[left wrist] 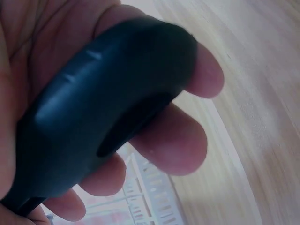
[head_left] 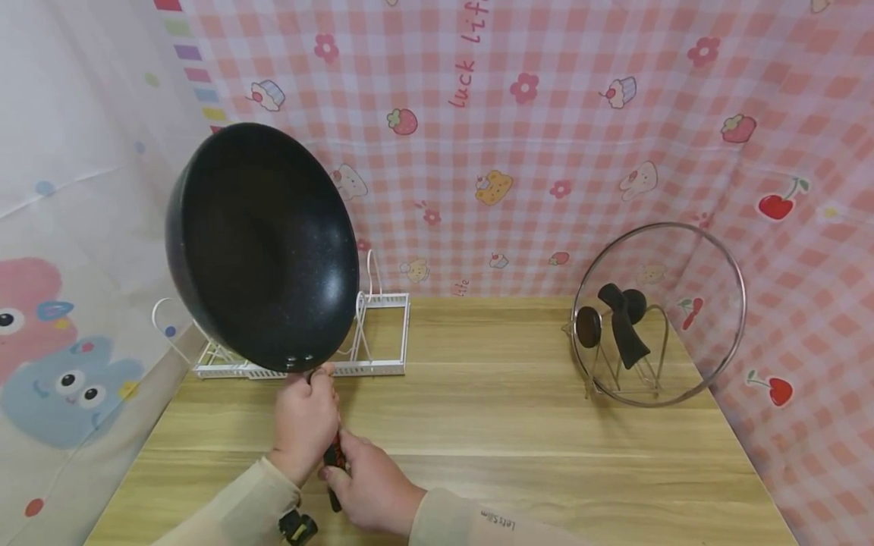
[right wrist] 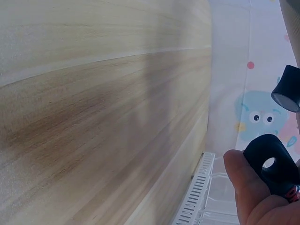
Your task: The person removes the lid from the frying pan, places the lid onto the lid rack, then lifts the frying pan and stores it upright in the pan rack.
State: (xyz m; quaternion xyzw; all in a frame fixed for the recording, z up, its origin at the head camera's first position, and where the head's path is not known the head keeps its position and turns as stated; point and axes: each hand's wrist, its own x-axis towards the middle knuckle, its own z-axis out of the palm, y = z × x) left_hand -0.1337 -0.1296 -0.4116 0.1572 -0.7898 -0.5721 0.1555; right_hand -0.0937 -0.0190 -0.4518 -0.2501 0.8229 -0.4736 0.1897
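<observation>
A deep black wok (head_left: 259,250) is held up, tilted with its dark inside facing the head camera. My left hand (head_left: 305,421) grips its handle close to the pan, and in the left wrist view the fingers curl round the black handle (left wrist: 103,98). Further down, my right hand (head_left: 372,481) holds the lower part of the handle. The handle's end, with a hanging hole and red marking, shows beside the right fingers (right wrist: 243,180). Behind the wok, partly hidden by it, is a white wire rack (head_left: 406,334) on the table.
At the right of the wooden table (head_left: 492,425), a round glass lid (head_left: 740,303) with a black knob leans on a small metal stand (head_left: 665,341). A pink checked cloth (head_left: 451,159) hangs behind; a pale printed curtain (head_left: 75,197) lines the left side.
</observation>
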